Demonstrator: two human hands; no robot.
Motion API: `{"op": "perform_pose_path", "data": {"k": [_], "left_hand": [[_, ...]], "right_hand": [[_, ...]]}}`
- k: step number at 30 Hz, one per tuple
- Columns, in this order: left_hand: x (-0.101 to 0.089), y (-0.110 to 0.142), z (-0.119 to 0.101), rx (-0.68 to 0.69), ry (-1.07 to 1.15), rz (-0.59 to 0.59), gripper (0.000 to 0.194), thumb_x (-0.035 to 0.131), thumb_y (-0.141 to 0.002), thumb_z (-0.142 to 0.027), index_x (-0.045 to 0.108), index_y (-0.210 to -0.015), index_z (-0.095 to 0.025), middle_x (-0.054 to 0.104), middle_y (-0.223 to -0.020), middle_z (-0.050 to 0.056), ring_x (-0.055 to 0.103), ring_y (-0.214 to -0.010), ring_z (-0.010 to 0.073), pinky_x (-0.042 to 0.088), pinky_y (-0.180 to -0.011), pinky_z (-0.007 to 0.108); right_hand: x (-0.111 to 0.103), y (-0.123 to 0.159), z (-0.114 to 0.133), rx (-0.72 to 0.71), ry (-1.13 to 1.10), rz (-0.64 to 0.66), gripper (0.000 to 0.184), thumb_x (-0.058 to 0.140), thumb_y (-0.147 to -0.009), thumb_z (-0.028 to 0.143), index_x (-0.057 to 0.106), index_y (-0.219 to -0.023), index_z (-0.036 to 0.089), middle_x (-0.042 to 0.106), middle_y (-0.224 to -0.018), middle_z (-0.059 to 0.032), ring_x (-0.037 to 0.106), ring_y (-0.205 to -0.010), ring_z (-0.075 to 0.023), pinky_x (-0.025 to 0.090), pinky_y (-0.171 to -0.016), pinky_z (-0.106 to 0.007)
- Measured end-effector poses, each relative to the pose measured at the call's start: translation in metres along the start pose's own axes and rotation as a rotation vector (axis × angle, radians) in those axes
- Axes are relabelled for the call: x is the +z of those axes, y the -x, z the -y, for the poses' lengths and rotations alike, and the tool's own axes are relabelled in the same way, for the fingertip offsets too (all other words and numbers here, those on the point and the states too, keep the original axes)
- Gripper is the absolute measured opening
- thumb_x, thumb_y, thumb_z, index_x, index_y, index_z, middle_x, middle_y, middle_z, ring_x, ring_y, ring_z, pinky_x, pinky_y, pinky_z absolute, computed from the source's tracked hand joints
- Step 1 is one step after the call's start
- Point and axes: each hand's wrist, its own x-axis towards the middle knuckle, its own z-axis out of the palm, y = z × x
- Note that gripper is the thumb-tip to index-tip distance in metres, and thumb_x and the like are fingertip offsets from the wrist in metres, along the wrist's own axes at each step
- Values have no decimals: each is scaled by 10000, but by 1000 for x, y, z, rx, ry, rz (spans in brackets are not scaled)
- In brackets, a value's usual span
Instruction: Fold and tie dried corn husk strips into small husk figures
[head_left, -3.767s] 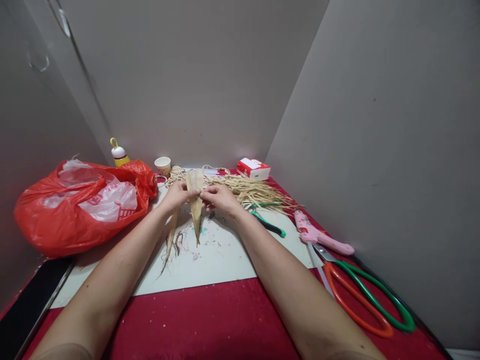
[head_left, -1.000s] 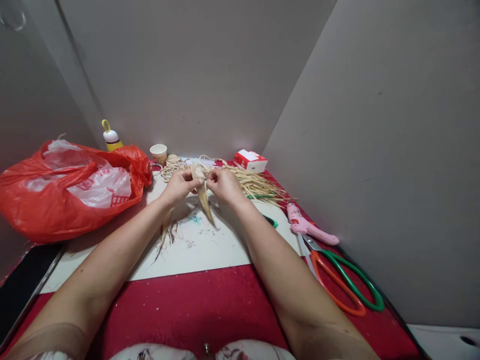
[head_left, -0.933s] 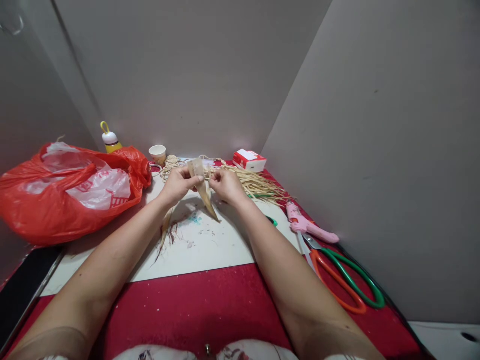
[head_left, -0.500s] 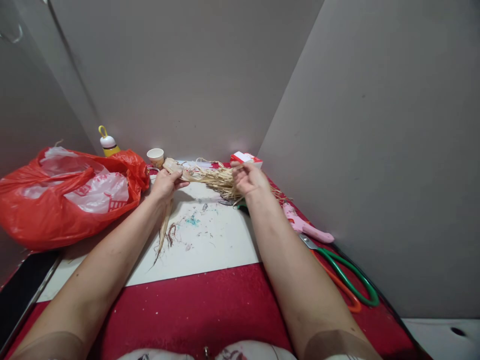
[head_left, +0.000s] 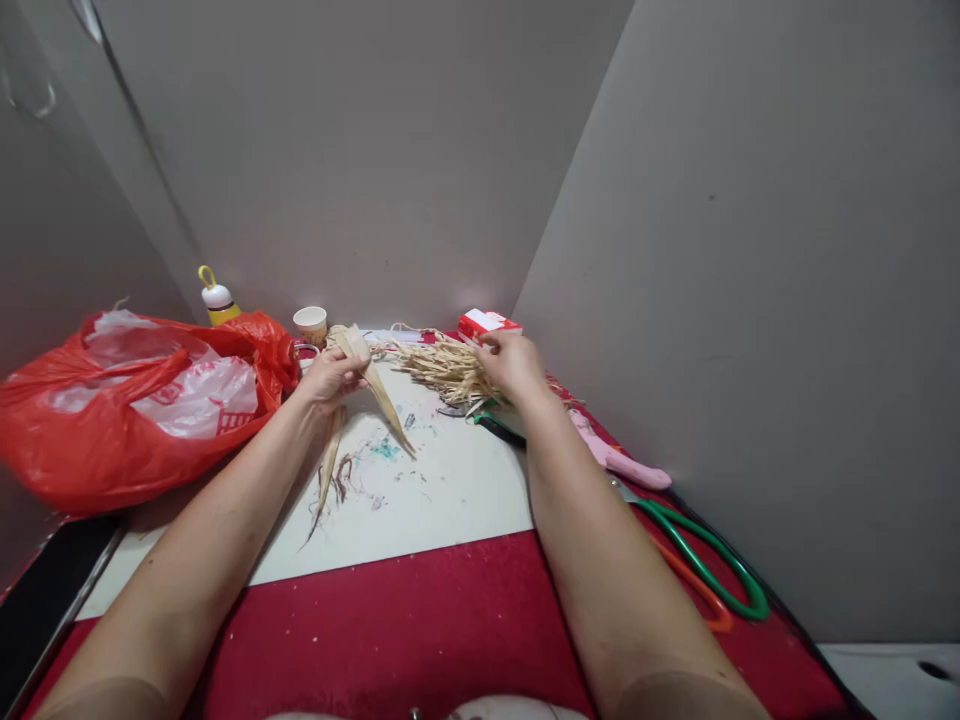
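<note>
My left hand (head_left: 330,378) is closed on a dried corn husk (head_left: 380,392), pinched near its broad pale end. Its narrow tip points down and right over the white board (head_left: 457,495). Another husk piece (head_left: 327,470), with dark, thread-like fibres beside it, lies below that hand. My right hand (head_left: 517,365) reaches over the right end of a pile of husk strips (head_left: 442,370), thumb and fingers pinched together. Whatever is between those fingertips is too small to make out. Green-and-black handled pliers or cutters (head_left: 499,430) lie under the right wrist, partly hidden.
A red plastic bag (head_left: 90,440), a yellow bottle (head_left: 219,303) and a paper cup (head_left: 311,325) are at the left. A red-and-white box (head_left: 480,322) stands at the back. Along the right lie a pink glue gun (head_left: 630,467) and large scissors (head_left: 712,545). Grey walls enclose the table.
My hands worked together on the husk, then parted. The right hand moved right to the strip pile; the left moved slightly left with the husk, which swung from nearly level to tip-down.
</note>
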Motion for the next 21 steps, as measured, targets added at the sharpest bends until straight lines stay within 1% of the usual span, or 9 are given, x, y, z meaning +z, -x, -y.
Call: {"op": "perform_pose_path", "data": {"k": [1, 2, 3, 6, 8, 10, 13, 17, 21], "left_hand": [[3, 3, 0, -13, -25, 39, 264, 812, -568, -154, 666, -780, -100, 589, -575, -28, 406, -396, 12, 518, -504, 207], [6, 5, 0, -18, -50, 71, 295, 829, -547, -167, 669, -787, -105, 603, -593, -22, 444, -419, 24, 517, -510, 210], [9, 8, 0, -16, -77, 97, 335, 843, -528, -181, 674, -808, -110, 627, -631, -9, 501, -462, 46, 515, -515, 213], [18, 16, 0, 3, -147, 163, 441, 861, -494, -204, 686, -892, -131, 682, -762, 28, 625, -624, 118, 511, -537, 219], [21, 19, -1, 11, -167, 199, 430, 858, -490, -202, 687, -877, -130, 688, -769, 34, 636, -650, 129, 517, -568, 235], [23, 20, -1, 5, -178, 218, 367, 848, -493, -194, 684, -813, -116, 685, -742, 39, 631, -641, 127, 521, -597, 252], [21, 20, -3, -26, -187, 243, 287, 825, -524, -204, 687, -753, -100, 683, -704, 54, 628, -623, 127, 527, -619, 269], [18, 17, -3, -20, -189, 276, 260, 808, -561, -221, 709, -771, -105, 696, -716, 67, 641, -639, 137, 541, -646, 284], [20, 18, -1, 25, -220, 260, 254, 801, -581, -224, 717, -788, -105, 706, -738, 77, 658, -667, 152, 542, -652, 285]], "right_hand": [[11, 3, 11, 37, -38, -34, 78, 617, -752, 207, 658, -803, 166, 699, -868, -116, 646, -894, -254, 500, -787, -393], [20, 6, 23, 35, -78, -26, 87, 603, -770, 227, 662, -797, 170, 704, -840, -94, 651, -818, -212, 510, -735, -348], [28, 10, 36, 36, -139, 22, 123, 582, -796, 272, 661, -794, 178, 704, -802, -67, 649, -743, -176, 511, -656, -296], [43, 25, 67, 115, -422, 323, 190, 596, -796, 348, 640, -741, 171, 678, -724, -34, 615, -613, -126, 453, -478, -206], [48, 32, 77, 161, -497, 431, 138, 632, -757, 289, 621, -701, 163, 640, -652, -11, 585, -561, -103, 424, -436, -175], [51, 35, 77, 179, -520, 452, 80, 637, -723, 213, 604, -675, 159, 598, -590, 13, 558, -522, -87, 416, -423, -159], [51, 34, 72, 173, -551, 445, 64, 631, -699, 180, 589, -657, 157, 581, -565, 25, 551, -510, -82, 419, -422, -152], [49, 33, 70, 179, -565, 416, 86, 646, -690, 186, 574, -647, 166, 591, -572, 24, 567, -518, -88, 425, -428, -160], [50, 34, 71, 185, -541, 424, 86, 656, -695, 191, 585, -650, 172, 611, -581, 17, 583, -529, -96, 424, -424, -165]]}}
